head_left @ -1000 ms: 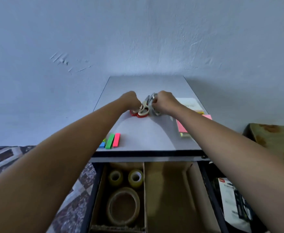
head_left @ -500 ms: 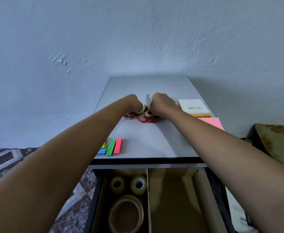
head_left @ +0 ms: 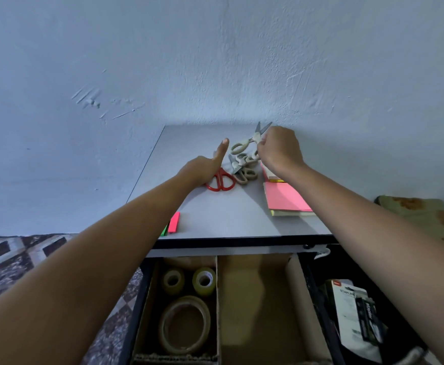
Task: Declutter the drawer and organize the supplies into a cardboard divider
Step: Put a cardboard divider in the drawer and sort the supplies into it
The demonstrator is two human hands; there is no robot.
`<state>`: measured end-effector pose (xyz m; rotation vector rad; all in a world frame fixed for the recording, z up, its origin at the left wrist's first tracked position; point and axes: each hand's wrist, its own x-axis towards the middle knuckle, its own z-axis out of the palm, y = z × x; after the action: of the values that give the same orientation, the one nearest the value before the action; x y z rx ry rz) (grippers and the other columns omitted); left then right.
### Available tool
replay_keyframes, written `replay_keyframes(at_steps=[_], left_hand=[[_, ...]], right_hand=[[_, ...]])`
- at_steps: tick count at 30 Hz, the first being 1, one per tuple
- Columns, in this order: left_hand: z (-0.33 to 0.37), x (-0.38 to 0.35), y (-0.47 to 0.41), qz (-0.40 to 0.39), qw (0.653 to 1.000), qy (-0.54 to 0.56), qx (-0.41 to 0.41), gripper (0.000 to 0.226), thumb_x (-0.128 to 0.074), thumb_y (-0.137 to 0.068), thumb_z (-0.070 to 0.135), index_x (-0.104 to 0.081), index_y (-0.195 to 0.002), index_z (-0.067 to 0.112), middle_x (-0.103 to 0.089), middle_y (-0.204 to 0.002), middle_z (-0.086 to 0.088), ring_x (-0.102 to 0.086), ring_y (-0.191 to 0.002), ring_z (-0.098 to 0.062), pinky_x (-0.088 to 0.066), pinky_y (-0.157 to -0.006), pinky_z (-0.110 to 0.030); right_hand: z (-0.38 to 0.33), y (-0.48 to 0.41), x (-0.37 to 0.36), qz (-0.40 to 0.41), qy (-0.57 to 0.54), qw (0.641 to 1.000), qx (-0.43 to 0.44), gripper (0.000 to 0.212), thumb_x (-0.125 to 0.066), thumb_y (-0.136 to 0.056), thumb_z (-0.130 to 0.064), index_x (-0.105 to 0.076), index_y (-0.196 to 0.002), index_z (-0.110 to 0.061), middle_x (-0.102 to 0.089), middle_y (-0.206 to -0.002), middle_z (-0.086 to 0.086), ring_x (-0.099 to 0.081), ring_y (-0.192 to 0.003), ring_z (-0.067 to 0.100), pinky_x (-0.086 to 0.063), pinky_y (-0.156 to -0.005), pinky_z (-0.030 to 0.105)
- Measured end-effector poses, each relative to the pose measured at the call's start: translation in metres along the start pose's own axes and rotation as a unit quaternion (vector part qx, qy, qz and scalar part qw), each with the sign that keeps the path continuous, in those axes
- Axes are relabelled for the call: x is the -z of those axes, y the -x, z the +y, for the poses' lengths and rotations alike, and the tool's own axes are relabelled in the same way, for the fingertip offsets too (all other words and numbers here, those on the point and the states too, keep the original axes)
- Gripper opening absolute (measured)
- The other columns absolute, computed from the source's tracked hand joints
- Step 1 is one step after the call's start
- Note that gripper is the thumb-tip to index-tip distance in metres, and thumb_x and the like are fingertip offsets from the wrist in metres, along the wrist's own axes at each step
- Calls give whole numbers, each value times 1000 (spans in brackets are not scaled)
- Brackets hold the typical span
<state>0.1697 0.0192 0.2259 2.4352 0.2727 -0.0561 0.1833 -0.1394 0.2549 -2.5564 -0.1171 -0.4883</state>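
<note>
Right hand (head_left: 278, 151) raised over bench (head_left: 215, 212) at 1 o'clock, fingers curled round beige scissors (head_left: 255, 138), blades up. Left hand (head_left: 202, 171) low beside red scissors (head_left: 222, 181), one finger straight, grip unclear. Cardboard divider (head_left: 217, 299) at 6 o'clock.

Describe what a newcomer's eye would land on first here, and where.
The right hand pinches beige scissors, held above a scissors pile at the back of the desk, with the left hand beside the red scissors. Below, three tape rolls sit in the left compartment of the cardboard divider.
</note>
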Motion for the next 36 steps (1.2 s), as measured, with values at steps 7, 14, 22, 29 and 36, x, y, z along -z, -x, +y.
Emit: replay_keyframes(at_steps=[7, 14, 22, 29, 36], left_hand=[[-8, -4, -3, -21, 995, -95, 9, 38, -67, -84, 24, -37, -65, 11, -40, -66, -2, -41, -65, -16, -28, -50, -23], [-3, 2, 4, -4, 997, 22, 80, 26, -52, -87, 0, -39, -65, 8, -41, -60, -10, -39, -50, -18, -35, -49, -24], [-5, -10, 23, 23, 997, -73, 15, 27, -56, -90, 18, -46, -69, 5, -59, -77, -11, -57, -71, -24, -37, -55, -23], [-5, -6, 28, 82, 993, -75, 32, 32, -47, -91, 6, -37, -60, 8, -52, -68, -10, -53, -80, -28, -44, -62, -30], [-5, 29, 44, 46, 958, 272, 79, 25, -49, -92, -5, -44, -69, 4, -57, -36, -2, -59, -34, -10, -55, -44, -25]], right_hand=[[10, 25, 7, 41, -71, 996, 44, 23, -43, -91, -7, -62, -101, 0, -60, -109, 21, -52, -106, 33, -34, -77, 28], [9, 59, 11, 6, -338, 940, -52, 29, -39, -96, -1, -65, -109, 0, -60, -72, 0, -55, -65, 13, -48, -72, 31], [13, 92, 19, -32, -456, 879, -132, 32, -38, -96, 1, -62, -81, -13, -49, -53, -3, -46, -39, 2, -47, -63, 24], [19, 111, 24, -75, -500, 844, -178, 13, -42, -97, -8, -54, -97, -7, -51, -73, 13, -44, -57, 21, -40, -58, 30], [12, 129, 34, -125, -589, 775, -192, 10, -43, -99, -12, -48, -104, -6, -65, -84, 13, -67, -73, 29, -55, -75, 42]])
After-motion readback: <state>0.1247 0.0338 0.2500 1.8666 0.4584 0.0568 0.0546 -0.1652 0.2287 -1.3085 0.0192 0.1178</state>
